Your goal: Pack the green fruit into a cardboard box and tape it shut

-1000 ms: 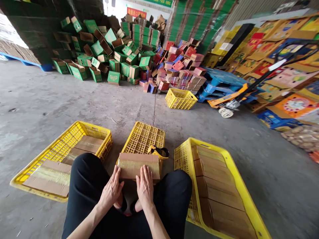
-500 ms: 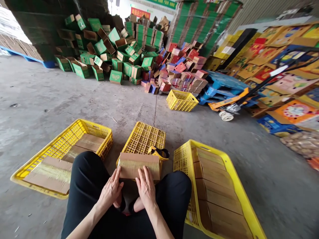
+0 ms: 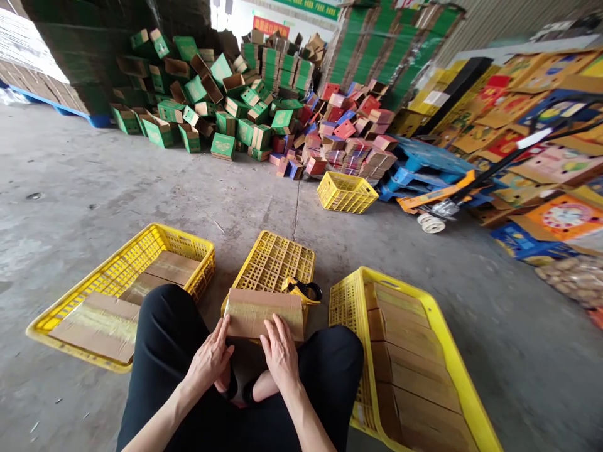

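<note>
A brown cardboard box with a strip of shiny tape along it rests on an upturned yellow crate between my knees. My left hand touches its near left corner, fingers stretched out and close together. On the near right part of the box lies my right hand, fingers spread and pressed lightly on the cardboard. Neither hand is wrapped round anything. Just behind the box's right end, a yellow and black tape dispenser sits on the crate. The undersides of the box and of my palms are hidden.
To my left stands a yellow crate holding several taped boxes. A yellow crate packed with a row of boxes is at my right. Farther off are another yellow crate, a pallet jack and heaped green cartons.
My right hand has shifted slightly to the right on the box, its fingers still resting there. The left hand keeps its place. The whole view has drifted a little.
</note>
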Action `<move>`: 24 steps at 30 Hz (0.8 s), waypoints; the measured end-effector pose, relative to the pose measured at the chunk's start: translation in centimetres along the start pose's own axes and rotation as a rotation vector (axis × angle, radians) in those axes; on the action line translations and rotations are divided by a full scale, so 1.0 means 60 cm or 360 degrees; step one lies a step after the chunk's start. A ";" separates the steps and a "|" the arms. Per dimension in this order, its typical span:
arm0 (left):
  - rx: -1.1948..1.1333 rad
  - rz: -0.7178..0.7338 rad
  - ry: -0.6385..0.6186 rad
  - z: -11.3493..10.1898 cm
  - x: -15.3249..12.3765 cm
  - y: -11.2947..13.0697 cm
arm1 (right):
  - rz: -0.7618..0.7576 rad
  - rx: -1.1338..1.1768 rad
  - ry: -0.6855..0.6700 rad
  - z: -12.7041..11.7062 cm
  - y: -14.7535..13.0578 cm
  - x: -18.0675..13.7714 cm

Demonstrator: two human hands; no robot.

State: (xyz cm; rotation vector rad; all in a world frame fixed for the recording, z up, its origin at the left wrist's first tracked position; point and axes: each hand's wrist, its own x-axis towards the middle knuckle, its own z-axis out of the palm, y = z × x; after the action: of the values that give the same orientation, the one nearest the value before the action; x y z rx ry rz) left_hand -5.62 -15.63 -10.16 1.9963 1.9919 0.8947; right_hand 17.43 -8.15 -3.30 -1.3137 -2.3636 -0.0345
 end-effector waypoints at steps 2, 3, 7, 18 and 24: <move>0.0027 0.0014 0.0002 -0.003 -0.001 0.001 | 0.0012 -0.0035 -0.0027 0.000 -0.002 0.004; 0.0043 0.0026 0.0010 -0.005 -0.003 0.004 | 0.0028 -0.0045 -0.0040 0.001 -0.003 0.006; 0.0163 0.0164 0.0019 -0.013 -0.015 0.026 | 0.0086 -0.0056 -0.0011 0.007 -0.008 0.008; 0.0421 0.0264 0.0126 -0.007 0.077 0.064 | 0.0098 0.0037 0.0016 0.019 -0.006 -0.007; 0.0339 0.0291 0.0169 0.016 0.101 0.061 | 0.0232 -0.0029 -0.0008 0.021 -0.028 0.010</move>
State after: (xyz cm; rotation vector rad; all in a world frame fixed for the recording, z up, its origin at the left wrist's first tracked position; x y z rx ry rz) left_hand -2.52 -9.85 -7.30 2.3249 2.0638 0.8739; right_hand 15.34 -8.30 -3.89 -1.4928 -2.2698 -0.0088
